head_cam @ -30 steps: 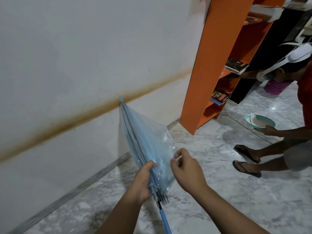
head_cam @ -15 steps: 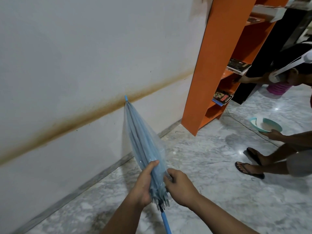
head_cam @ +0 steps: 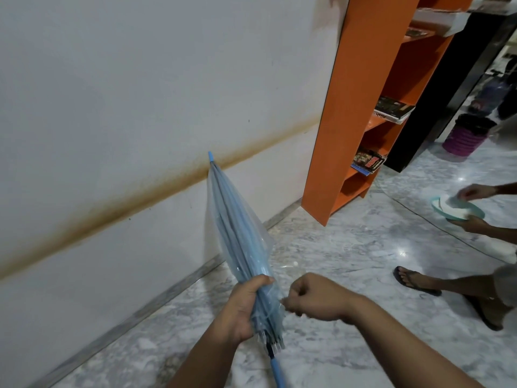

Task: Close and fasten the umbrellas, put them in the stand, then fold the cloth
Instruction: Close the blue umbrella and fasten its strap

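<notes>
Umbrella [head_cam: 237, 247] sits pretty much dead centre of the view, closed up, its blue tip pointing to about 11 o'clock against the stained wall [head_cam: 112, 107] and the blue shaft running down out of frame at 6 o'clock. Left hand [head_cam: 240, 312] is wrapped around the gathered canopy just above the rib ends, clenched on it. Right hand [head_cam: 313, 298] is just beside it at 3 o'clock, fingers pinched together — looks like it's got the little fastening strap or a bit of the clear plastic, but honestly I can't tell which, it's too small to see.

Handling-wise, my guess is this thing is light and a bit annoying. The canopy is thin see-through plastic, so it's probably slippery and crinkly, and the upper half is puffed out loose, not rolled tight. The ribs are stiff though, so gripping low near the rib tips, where the left hand is, seems like the right spot — it pins all the folds at once while the other hand wraps the strap round. Squeeze too gently and the plastic probably slides and springs open.

No stand or cloth in view. Orange shelf [head_cam: 349, 121] is up at 1 o'clock, and another person [head_cam: 447, 281] with a plate [head_cam: 458, 210] is over at 3 o'clock, well apart.
</notes>
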